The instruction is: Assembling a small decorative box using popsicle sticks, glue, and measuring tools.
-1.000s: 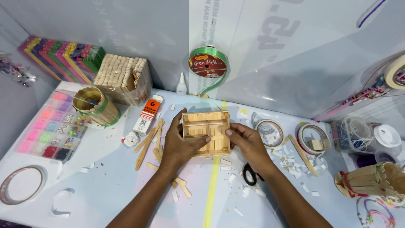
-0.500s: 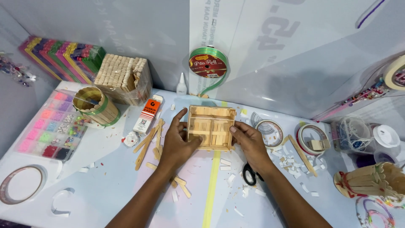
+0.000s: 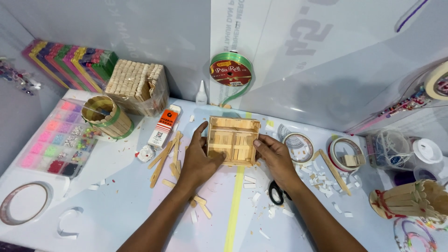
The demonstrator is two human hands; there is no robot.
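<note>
Head camera view looks down on a craft table (image 3: 116, 210) where a person holds a small open box of ice-cream sticks (image 3: 233, 141) between two bare hands. Left hand (image 3: 198, 161) grips the box's left wall, thumb hooked over the rim and fingers curled beneath its near corner. Right hand (image 3: 276, 157) presses its fingertips against the box's right wall, fingers loosely bent, palm resting on the table. Box sits low over the tabletop near the middle of the scene, its open side tilted up toward the camera; whether its base touches the surface cannot be told.

Left of the box lie loose wooden sticks (image 3: 164, 156) and a white-and-orange glue tube (image 3: 162, 128). Farther left stand a round stick-built cup with green bands (image 3: 106, 116) and a wrapped bundle of sticks (image 3: 136, 86), with a tray of coloured beads (image 3: 55, 141) beyond them. Behind the box, a green ribbon spool (image 3: 230, 70) hangs on the wall, a small glue bottle (image 3: 201, 94) standing just left of it. Right of the box lie two rolls of tape (image 3: 298, 146), and black-handled scissors (image 3: 276, 192) show just below the right wrist among white paper scraps (image 3: 322, 179).
</note>
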